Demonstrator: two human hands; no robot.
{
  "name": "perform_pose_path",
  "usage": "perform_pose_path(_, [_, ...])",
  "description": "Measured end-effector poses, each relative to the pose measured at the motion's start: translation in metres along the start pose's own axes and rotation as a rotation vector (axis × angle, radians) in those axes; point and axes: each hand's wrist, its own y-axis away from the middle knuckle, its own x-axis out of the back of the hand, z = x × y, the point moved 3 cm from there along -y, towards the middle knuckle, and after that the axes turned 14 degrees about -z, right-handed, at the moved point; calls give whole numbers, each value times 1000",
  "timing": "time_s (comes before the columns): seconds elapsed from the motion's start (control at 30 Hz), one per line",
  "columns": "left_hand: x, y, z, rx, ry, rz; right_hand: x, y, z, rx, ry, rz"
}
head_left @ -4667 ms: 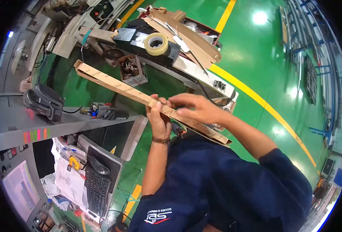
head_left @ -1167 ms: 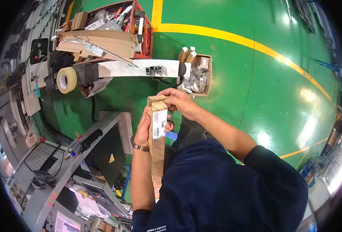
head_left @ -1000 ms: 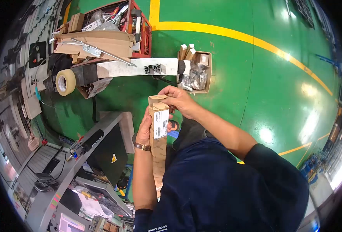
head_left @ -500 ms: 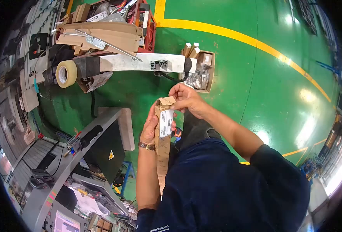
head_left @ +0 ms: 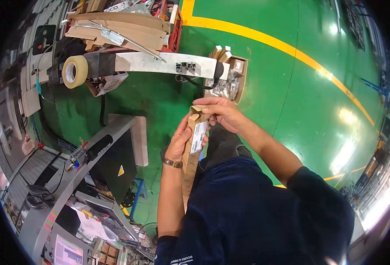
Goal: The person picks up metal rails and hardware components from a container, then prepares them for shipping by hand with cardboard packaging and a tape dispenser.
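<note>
A long, narrow cardboard box [head_left: 189,170] with a white printed label [head_left: 199,137] runs up in front of my body. My left hand [head_left: 179,143] is wrapped round it below the top end, thumb on the near face. At that end my right hand [head_left: 226,114] has its fingers bent over the box's end flap [head_left: 198,108], gripping it. The end looks partly open, with a dark gap beside the flap. The inside of the box is too dark to make out, and some right-hand fingertips are hidden behind the cardboard.
Ahead stretches a white beam [head_left: 159,64] with a tape roll [head_left: 75,72] at its left. Beyond it, a red crate [head_left: 176,33] holds cardboard and rods. A carton [head_left: 241,84] of bagged parts stands on the green floor. A grey machine frame [head_left: 84,159] is at left.
The box's top end has shifted to the right and tilted slightly. My right hand has moved from beside the flap to over the end, and the flap is turned differently.
</note>
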Motion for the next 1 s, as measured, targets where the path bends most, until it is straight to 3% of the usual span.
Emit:
perform_pose_path(0.33, [10, 2, 0, -37, 47, -13, -7, 10, -18, -258, -20, -79])
perform_pose_path(0.5, [10, 7, 1, -12, 34, -6, -4, 5, -15, -165, -64, -153])
perform_pose_path(0.6, [7, 8, 2, -3, 25, -24, 4, 7, -15, -212, -165, -257])
perform_pose_path(0.77, [2, 10, -1, 11, 0, -39, 2, 2, -14, -198, 12, -64])
perform_pose_path(1.0, [5, 9, -12, 34, 0, 5, 15, 0, -15, -271, 53, -14])
